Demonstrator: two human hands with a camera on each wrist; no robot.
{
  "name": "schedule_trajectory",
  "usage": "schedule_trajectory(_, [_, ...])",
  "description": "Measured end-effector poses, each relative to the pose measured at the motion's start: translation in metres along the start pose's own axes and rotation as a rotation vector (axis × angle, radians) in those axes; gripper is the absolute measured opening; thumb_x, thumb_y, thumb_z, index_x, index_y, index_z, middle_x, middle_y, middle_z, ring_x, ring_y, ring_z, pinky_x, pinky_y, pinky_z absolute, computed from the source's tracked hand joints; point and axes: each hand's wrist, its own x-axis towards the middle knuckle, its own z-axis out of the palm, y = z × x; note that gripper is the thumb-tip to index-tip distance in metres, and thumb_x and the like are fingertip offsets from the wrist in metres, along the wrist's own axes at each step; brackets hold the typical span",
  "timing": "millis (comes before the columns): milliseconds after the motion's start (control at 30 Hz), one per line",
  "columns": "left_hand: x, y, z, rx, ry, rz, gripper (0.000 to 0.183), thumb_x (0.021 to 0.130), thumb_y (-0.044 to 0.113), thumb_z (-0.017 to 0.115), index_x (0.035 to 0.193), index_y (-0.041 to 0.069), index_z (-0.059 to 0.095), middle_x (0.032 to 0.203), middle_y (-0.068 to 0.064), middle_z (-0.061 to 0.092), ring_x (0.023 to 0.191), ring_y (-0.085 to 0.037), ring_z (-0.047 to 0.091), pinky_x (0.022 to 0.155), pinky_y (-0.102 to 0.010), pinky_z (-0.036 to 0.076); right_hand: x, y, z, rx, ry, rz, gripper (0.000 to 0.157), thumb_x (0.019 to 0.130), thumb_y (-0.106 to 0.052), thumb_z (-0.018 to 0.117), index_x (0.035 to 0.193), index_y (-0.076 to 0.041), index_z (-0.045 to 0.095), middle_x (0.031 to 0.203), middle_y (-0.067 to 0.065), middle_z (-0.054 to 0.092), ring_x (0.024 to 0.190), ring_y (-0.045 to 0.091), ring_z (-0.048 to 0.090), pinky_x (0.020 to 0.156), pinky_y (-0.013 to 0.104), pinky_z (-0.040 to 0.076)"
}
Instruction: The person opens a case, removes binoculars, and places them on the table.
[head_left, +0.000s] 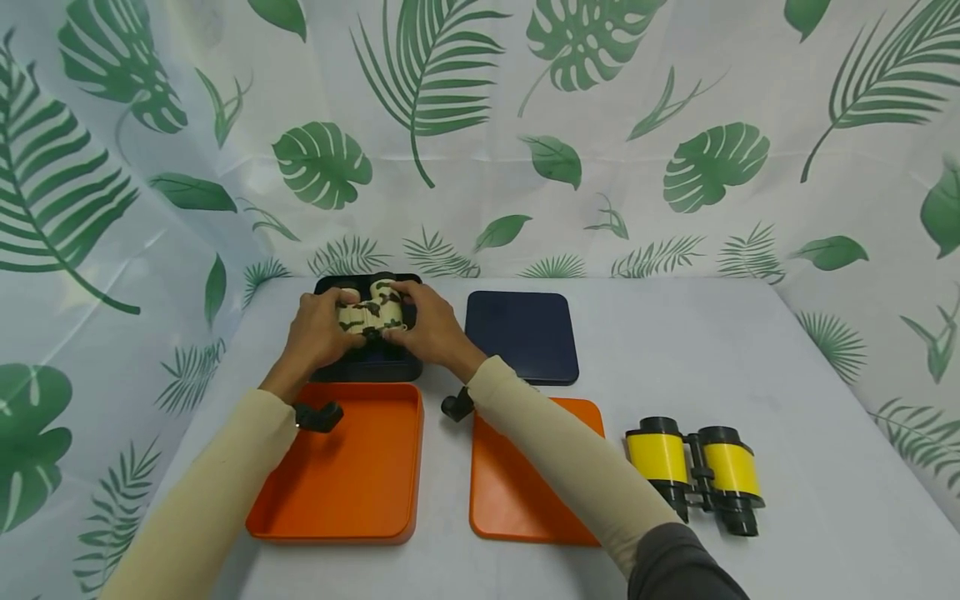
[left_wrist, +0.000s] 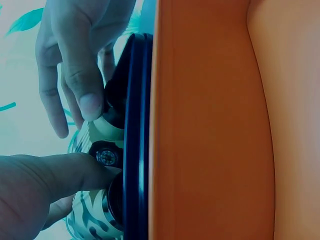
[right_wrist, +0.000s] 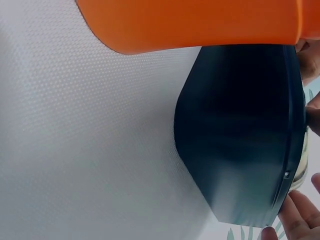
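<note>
Both hands hold a pair of camouflage binoculars [head_left: 363,318] within the outline of a dark blue box [head_left: 382,372] at the back left. My left hand [head_left: 318,329] grips one side, its thumb by a small round compass [left_wrist: 106,157] between the barrels in the left wrist view. On the other side my right hand [head_left: 435,329] has its fingers around a barrel. Black eyepieces face me, right at the box rim. From the right wrist camera, the box wall [right_wrist: 240,130] hides most of the binoculars. The box's inside is partly covered by hands and binoculars.
An orange box [head_left: 345,475] stands in front of the dark one. To its right lies an orange lid [head_left: 525,492], partly under my right forearm, with a dark blue lid [head_left: 521,337] behind. Yellow and black binoculars [head_left: 660,458] lie at the right. A leaf-print cloth [head_left: 465,200] hangs behind.
</note>
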Motion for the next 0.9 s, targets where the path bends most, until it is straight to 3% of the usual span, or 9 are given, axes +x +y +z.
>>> schedule_trajectory(367, [-0.009,0.012,-0.002,-0.029,0.055,0.05,0.06,0.088,0.018,0.084,0.142,0.009,0.059,0.147,-0.035,0.041,0.119,-0.049,0.052,0.104,-0.067,0.046,-0.004,-0.004,-0.009,-0.013,0.005,-0.014,0.074,0.094,-0.026,0.084,0.159,-0.024,0.048,0.143,0.017,0.052,0.13,0.033,0.065,0.106,0.041,0.057])
schedule_trajectory(667, [-0.016,0.028,-0.004,-0.053,0.084,0.064,0.063,0.085,0.017,0.083,0.143,0.011,0.059,0.154,-0.033,0.037,0.121,-0.05,0.054,0.103,-0.065,0.047,-0.015,-0.01,-0.022,0.02,0.025,-0.018,0.067,0.096,-0.023,0.082,0.157,-0.025,0.053,0.151,0.016,0.043,0.123,0.033,0.064,0.097,0.04,0.06])
schedule_trajectory(900, [-0.021,0.042,-0.004,-0.098,0.107,0.1,0.061,0.084,0.013,0.084,0.14,0.015,0.06,0.154,-0.029,0.036,0.117,-0.046,0.055,0.099,-0.06,0.049,-0.025,-0.012,-0.034,0.028,0.082,-0.056,0.065,0.094,-0.019,0.083,0.154,-0.022,0.057,0.151,0.018,0.04,0.122,0.033,0.059,0.103,0.047,0.057])
